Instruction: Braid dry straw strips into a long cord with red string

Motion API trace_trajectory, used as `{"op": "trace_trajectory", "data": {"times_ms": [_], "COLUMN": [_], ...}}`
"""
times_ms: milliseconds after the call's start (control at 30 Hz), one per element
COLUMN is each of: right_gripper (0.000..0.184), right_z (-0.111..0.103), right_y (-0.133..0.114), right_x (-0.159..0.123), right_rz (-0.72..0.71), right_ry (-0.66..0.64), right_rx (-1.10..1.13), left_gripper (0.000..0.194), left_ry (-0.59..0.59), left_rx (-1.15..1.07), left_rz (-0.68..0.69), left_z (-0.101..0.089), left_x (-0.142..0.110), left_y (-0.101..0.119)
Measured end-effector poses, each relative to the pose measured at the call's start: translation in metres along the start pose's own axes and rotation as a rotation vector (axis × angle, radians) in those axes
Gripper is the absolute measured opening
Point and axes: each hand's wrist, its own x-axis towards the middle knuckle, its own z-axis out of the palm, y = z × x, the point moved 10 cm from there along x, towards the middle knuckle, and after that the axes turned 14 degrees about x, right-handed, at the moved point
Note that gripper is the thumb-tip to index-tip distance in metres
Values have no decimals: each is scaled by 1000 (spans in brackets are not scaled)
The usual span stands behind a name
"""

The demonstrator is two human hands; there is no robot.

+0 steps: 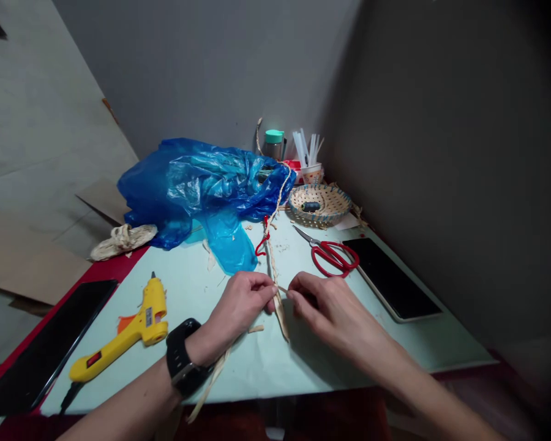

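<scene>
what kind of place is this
Probably a home craft table: a yellow glue gun, red-handled scissors and a small woven basket lie on it.

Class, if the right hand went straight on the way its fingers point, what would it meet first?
Probably the pale strand pinched by the left hand, just ahead, though depth is unclear.

2 bare forearms converge from lower corners: slim left forearm [133, 392], sleeveless right forearm [413, 383]. Bare left hand [245, 300] points rightward, thumb and index finger closed in pinch, other fingers curled. Bare right hand [333, 306] points leftward, back upward, thumb and index fingertip in pinch, index finger bent. 2 hands near each other, fingertips just apart. Left wrist nearly straight.
</scene>
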Motion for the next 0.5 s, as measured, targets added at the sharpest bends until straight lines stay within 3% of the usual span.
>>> {"op": "trace_trajectory", "data": {"times_ms": [133,300,400,500], "right_gripper": [15,37,32,15], "right_z": [25,57,56,30], "right_y": [-19,-47,-61,-59], "right_x": [-10,-23,-32,-30], "right_rz": [-81,-326,-440,-397], "right_ry": [42,158,192,169], "right_rx": [-63,-580,-650,-395], "left_gripper": [16,17,19,17], "left_ry": [-15,-89,-86,-37], "left_rx": [-163,-341,-401,-374], "left_rz": [-46,-103,-115,-102], "left_z": [4,5,2,-4], "left_x": [-4,-12,-15,-16], "left_y": [-6,-9,-7,-4]}}
